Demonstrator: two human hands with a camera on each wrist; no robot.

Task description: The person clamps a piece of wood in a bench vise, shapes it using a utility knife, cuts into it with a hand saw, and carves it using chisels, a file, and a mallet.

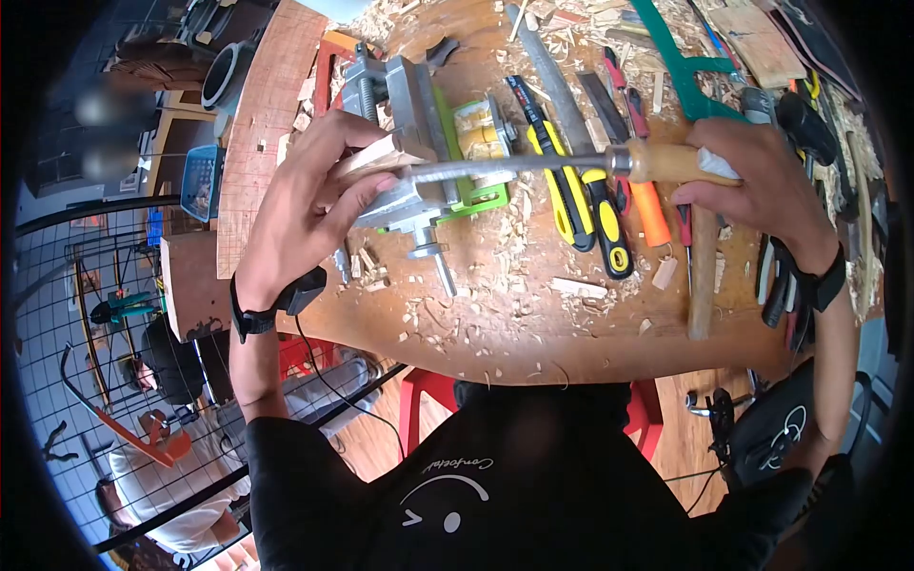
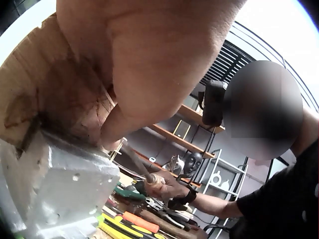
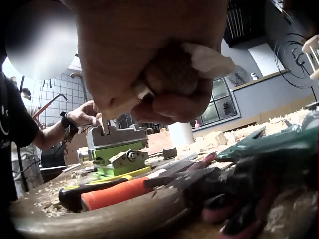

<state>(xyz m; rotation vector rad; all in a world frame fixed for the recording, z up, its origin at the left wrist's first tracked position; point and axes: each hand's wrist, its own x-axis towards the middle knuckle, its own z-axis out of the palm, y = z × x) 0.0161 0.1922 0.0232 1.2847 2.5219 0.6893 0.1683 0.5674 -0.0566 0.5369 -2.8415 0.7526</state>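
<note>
In the head view my right hand (image 1: pixel 752 176) grips the wooden handle of a long chisel (image 1: pixel 519 166), with a scrap of white material between palm and handle end. The chisel's steel blade runs leftward to a pale wood piece (image 1: pixel 386 157) at the grey vise (image 1: pixel 414 105). My left hand (image 1: pixel 309 190) holds that wood piece between fingers and thumb, the thumb right at the blade's tip. The left wrist view shows the wood (image 2: pixel 50 84) standing in the vise jaws, with the fingers partly hidden. Close in the right wrist view, the right hand (image 3: pixel 154 74) curls round the handle.
Below the chisel lie a yellow-black utility knife (image 1: pixel 562 195), an orange-handled tool (image 1: pixel 652 214) and a wooden stick (image 1: pixel 703 276). A green tool (image 1: pixel 690 81) and black mallet (image 1: pixel 804 128) lie at the right. Shavings (image 1: pixel 476 314) cover much of the table. People sit beyond a wire grid (image 1: pixel 95 381).
</note>
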